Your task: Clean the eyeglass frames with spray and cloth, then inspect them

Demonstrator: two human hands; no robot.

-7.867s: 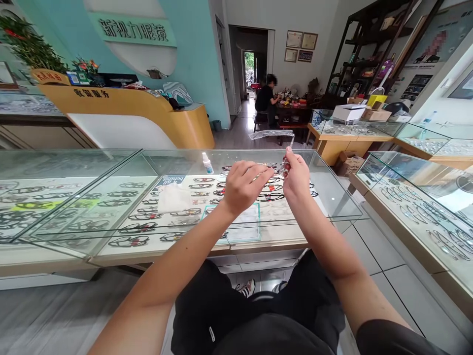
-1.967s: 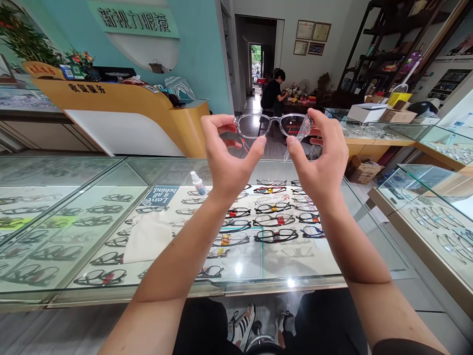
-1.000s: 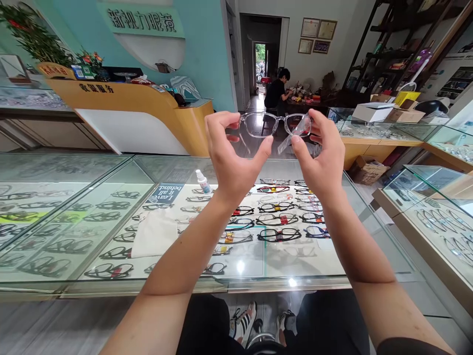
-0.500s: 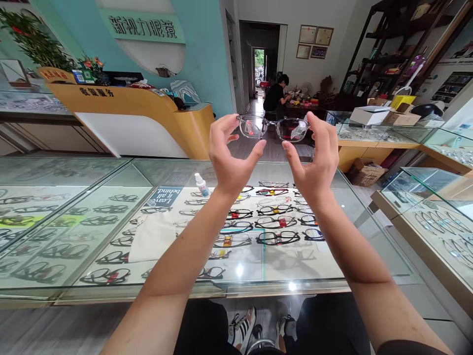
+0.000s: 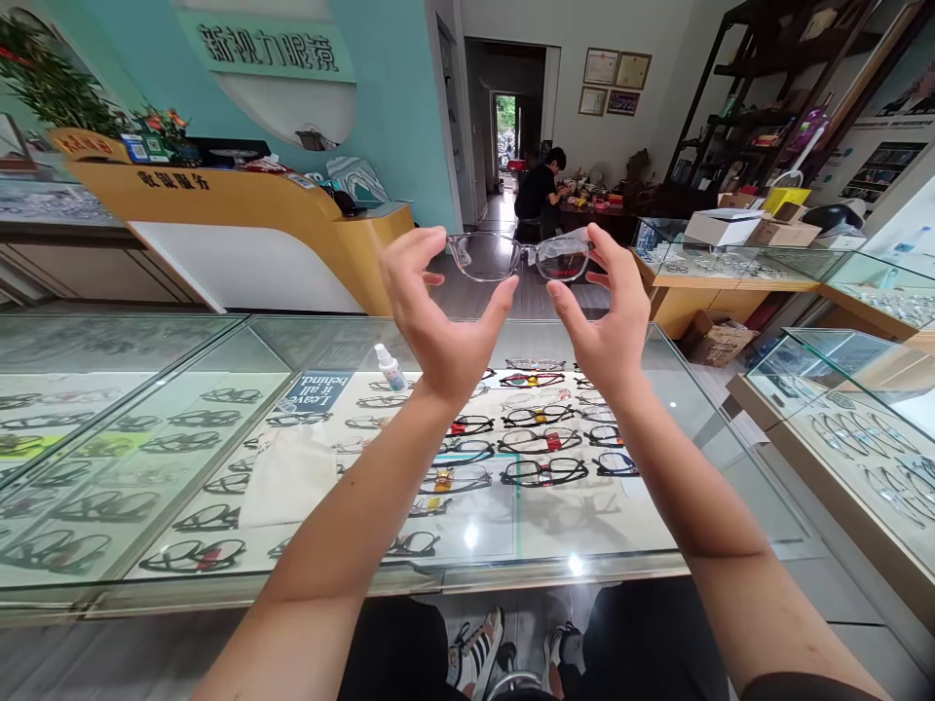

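"Left hand (image 5: pixel 442 326) and right hand (image 5: pixel 612 316), both raised above that glass case (image 5: pixel 628 531): pinching what?"

"Clear-framed glasses (image 5: pixel 527 251), held up over the case, one hand at each end, thumbs standing apart beneath."

"And on the case itself?"

"White bottle (image 5: pixel 391 368) toward its far edge, pale cloth (image 5: pixel 288 477) nearer its front edge. Beyond the case, a person in black (image 5: pixel 536 192)."
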